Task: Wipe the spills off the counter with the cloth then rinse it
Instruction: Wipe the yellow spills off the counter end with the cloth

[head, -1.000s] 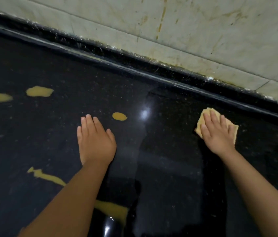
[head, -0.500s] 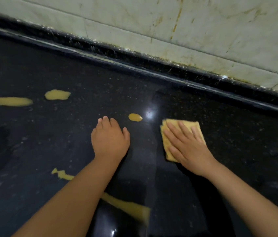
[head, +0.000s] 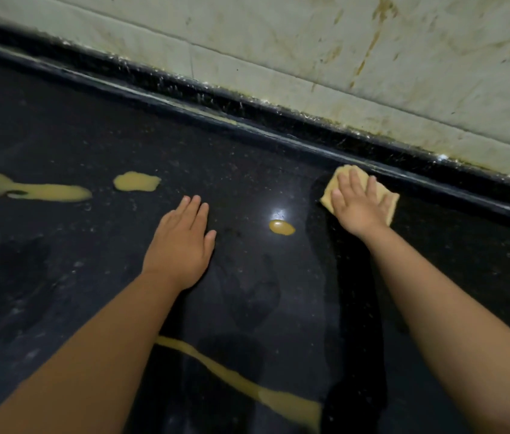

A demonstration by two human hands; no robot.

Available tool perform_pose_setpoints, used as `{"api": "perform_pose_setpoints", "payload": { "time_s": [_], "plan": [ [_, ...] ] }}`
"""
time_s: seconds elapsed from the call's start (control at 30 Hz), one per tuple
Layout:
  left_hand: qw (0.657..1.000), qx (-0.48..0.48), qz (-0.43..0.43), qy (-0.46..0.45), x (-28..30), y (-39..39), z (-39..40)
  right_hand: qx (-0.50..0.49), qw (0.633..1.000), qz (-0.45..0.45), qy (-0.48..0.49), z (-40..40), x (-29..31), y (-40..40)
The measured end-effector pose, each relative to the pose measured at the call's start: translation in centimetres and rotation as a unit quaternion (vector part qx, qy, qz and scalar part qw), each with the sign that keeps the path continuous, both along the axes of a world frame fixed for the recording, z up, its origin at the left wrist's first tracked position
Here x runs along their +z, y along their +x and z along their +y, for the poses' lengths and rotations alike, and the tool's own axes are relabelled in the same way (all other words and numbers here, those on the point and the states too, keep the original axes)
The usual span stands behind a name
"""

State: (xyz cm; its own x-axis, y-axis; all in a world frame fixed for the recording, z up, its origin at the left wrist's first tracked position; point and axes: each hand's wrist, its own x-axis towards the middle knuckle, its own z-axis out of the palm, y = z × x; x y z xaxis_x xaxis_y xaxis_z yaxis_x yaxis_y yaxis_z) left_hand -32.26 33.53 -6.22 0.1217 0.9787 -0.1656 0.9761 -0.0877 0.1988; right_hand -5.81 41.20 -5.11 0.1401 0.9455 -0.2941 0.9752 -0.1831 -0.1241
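Nothing to read here.

From where I stand there is no lettering, label, brand mark, number or sign anywhere in view: none on the dark speckled surface (head: pixel 59 126), none on the pale stained wall tiles (head: pixel 372 51) behind it, and none on the yellow cloth (head: pixel 339 178).
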Motion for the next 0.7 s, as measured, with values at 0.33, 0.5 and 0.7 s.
{"api": "perform_pose_setpoints", "payload": {
  "time_s": [0.33, 0.5, 0.7],
  "plan": [
    [1.0, 0.007, -0.014, -0.009, 0.3, 0.0, 0.0, 0.344, 0.937, -0.034, 0.051, -12.1, -1.5, -4.1],
    [0.999, 0.007, -0.036, -0.001, 0.2, -0.1, 0.0, 0.218, 0.974, -0.055, 0.032, -13.8, -0.2, 4.4],
    [0.999, 0.005, -0.042, 0.008, -0.2, -0.1, 0.2, -0.046, 0.999, -0.018, 0.007, -0.6, -0.2, -0.2]
  ]
}}
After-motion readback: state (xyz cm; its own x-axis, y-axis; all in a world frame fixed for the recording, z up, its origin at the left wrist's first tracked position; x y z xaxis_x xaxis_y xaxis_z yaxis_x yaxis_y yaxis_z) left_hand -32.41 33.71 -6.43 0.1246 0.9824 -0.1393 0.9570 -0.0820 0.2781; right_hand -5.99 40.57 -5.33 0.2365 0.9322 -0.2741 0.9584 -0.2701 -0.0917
